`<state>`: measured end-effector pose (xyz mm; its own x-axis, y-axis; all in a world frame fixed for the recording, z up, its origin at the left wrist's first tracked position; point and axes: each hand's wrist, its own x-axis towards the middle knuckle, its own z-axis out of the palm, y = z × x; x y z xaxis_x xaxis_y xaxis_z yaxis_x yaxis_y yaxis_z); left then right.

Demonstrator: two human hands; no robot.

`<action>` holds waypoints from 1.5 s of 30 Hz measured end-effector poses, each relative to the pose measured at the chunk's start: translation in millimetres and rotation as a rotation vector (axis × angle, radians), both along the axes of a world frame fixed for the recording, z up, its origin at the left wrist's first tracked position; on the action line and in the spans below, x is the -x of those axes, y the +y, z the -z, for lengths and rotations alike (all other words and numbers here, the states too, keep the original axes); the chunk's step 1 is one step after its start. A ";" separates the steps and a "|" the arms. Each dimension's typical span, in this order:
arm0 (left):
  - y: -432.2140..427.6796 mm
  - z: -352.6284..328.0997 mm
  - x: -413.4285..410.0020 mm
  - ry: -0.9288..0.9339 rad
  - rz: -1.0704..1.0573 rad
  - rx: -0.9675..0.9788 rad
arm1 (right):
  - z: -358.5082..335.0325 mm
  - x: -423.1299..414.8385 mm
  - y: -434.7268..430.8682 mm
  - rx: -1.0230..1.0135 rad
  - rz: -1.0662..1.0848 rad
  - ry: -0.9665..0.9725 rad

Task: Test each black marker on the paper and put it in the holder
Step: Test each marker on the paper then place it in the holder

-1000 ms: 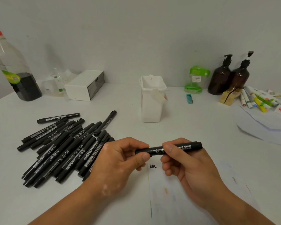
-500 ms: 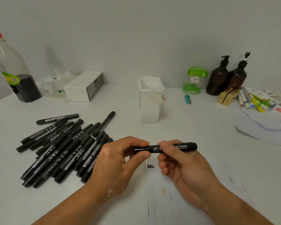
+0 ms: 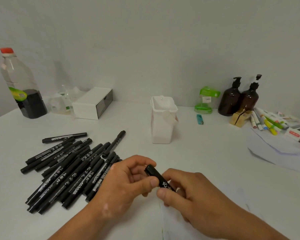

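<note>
One black marker (image 3: 158,179) is held between both hands just above the table, its capped end pointing up and away from me. My left hand (image 3: 128,182) pinches that upper end with thumb and fingers. My right hand (image 3: 189,193) grips the lower part of the barrel and hides it. The white paper (image 3: 180,227) lies under my right hand, mostly covered. A pile of several black markers (image 3: 68,170) lies on the table to the left. The white holder (image 3: 163,122) stands upright behind my hands.
At the back left stand a large bottle (image 3: 22,87) with dark liquid and a white box (image 3: 92,103). A blue lighter (image 3: 199,119), two brown pump bottles (image 3: 239,99), coloured pens (image 3: 267,122) and loose papers (image 3: 275,149) are at the right.
The marker has swung from lying level between my hands to pointing up and away. My right hand has slid over more of its barrel, and both hands have dropped lower over the paper.
</note>
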<state>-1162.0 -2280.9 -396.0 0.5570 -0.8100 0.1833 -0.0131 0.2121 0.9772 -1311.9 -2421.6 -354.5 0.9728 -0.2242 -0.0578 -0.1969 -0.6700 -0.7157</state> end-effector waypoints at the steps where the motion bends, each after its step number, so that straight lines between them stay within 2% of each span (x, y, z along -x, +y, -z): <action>1: 0.1 0.8 -1.1 0.037 -0.025 0.025 | -3.6 -2.7 0.7 0.076 0.031 -0.050; 4: 0.3 3.1 -4.9 0.099 -0.108 0.058 | -28.0 -15.1 -15.3 0.109 0.185 -0.240; 9: 2.0 6.5 -6.9 0.117 -0.113 0.019 | -99.5 -70.3 -71.2 -0.095 0.403 -0.519; 12: 1.2 6.5 -8.3 0.102 -0.104 0.007 | -126.8 -110.1 -93.5 -0.007 0.469 -0.562; 15: 0.8 6.0 -10.0 0.104 -0.080 0.003 | -130.1 -143.3 -100.4 0.129 0.487 -0.497; 22: 1.5 6.7 -12.3 0.095 -0.043 -0.016 | -97.0 -176.2 -95.8 0.417 0.402 -0.201; 32: 5.4 0.4 -5.8 0.076 0.036 -0.075 | -81.1 -175.6 -93.0 0.595 0.317 0.014; 34: 5.8 -0.2 -6.1 0.074 0.033 -0.081 | -85.8 -173.1 -84.9 0.687 0.339 -0.080; 36: 6.1 -1.2 -6.7 0.070 0.038 -0.076 | -88.4 -171.4 -67.9 0.776 0.321 -0.363; 37: 5.8 -1.6 -7.0 0.067 0.045 -0.072 | -88.0 -171.5 -55.4 0.769 0.255 -0.480; 38: 5.7 -1.3 -7.2 0.063 0.054 -0.071 | -85.0 -173.4 -43.2 0.752 0.155 -0.517; 39: 5.3 -0.9 -7.4 0.057 0.063 -0.074 | -78.5 -177.6 -32.7 0.744 0.047 -0.473; 41: 4.9 0.5 -7.9 0.044 0.074 -0.085 | -54.4 -193.0 -18.5 0.765 -0.127 -0.228; 43: 5.2 1.6 -8.3 0.035 0.078 -0.089 | -27.3 -210.0 -13.4 0.809 -0.231 -0.018; 45: 5.4 2.1 -8.9 0.025 0.082 -0.092 | -6.2 -222.8 -15.7 0.855 -0.282 0.074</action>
<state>-1153.0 -2275.5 -398.1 0.4919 -0.8657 0.0931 0.0257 0.1213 0.9923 -1089.2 -2437.3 -348.3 0.9986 0.0267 -0.0458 0.0293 -0.9980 0.0566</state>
